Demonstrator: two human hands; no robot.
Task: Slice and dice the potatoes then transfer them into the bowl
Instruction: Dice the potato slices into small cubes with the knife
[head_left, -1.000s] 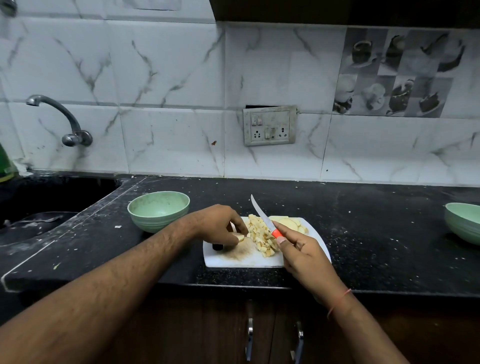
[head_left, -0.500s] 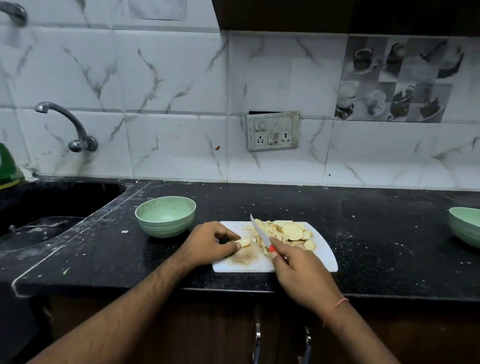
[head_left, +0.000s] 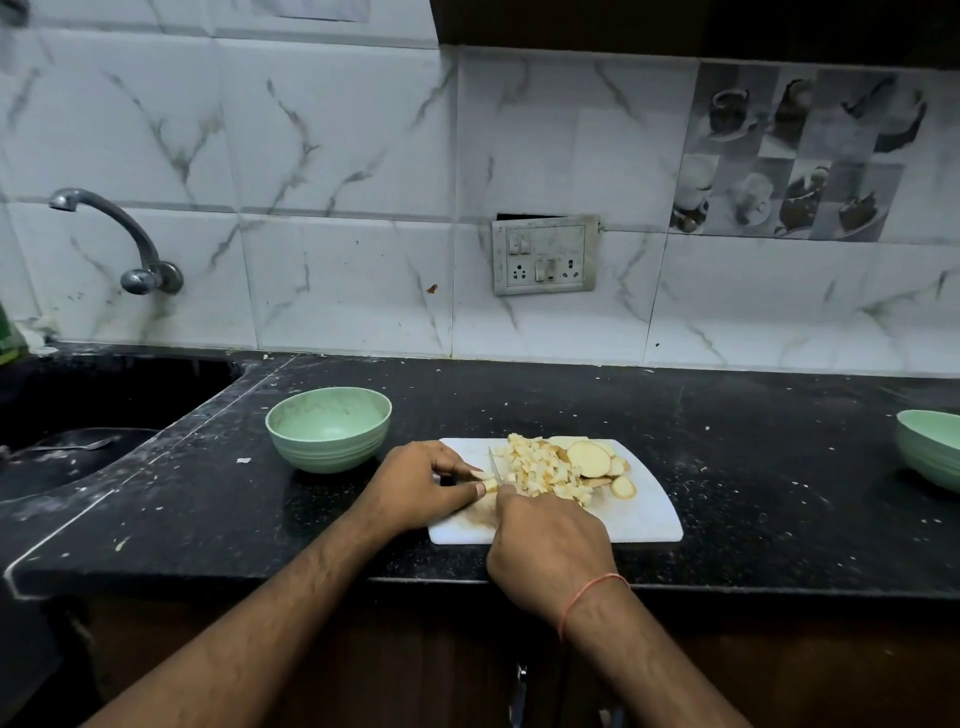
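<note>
left hand (head_left: 423, 486) fingers pinch small pale potato piece (head_left: 490, 486) on white plastic cutting board (head_left: 647, 519) | right hand (head_left: 548, 548) curled round knife, thin steel blade (head_left: 494, 466) down beside piece | diced heap (head_left: 540, 470), round slices (head_left: 589, 458) behind | pale green ribbed bowl (head_left: 328, 428) just left of board

place: home kitchen | wall: white marble-look tiles (head_left: 337, 156) — one panel printed with cups and teapots (head_left: 795, 156) | counter: black speckled stone countertop (head_left: 727, 467) over wooden cabinet doors | water: wall-mounted tap (head_left: 119, 234) above a dark sink (head_left: 78, 415) | power: switch-and-socket plate (head_left: 545, 254) | prep: white cutting board (head_left: 644, 514) — green bowl (head_left: 328, 428) beside it
</note>
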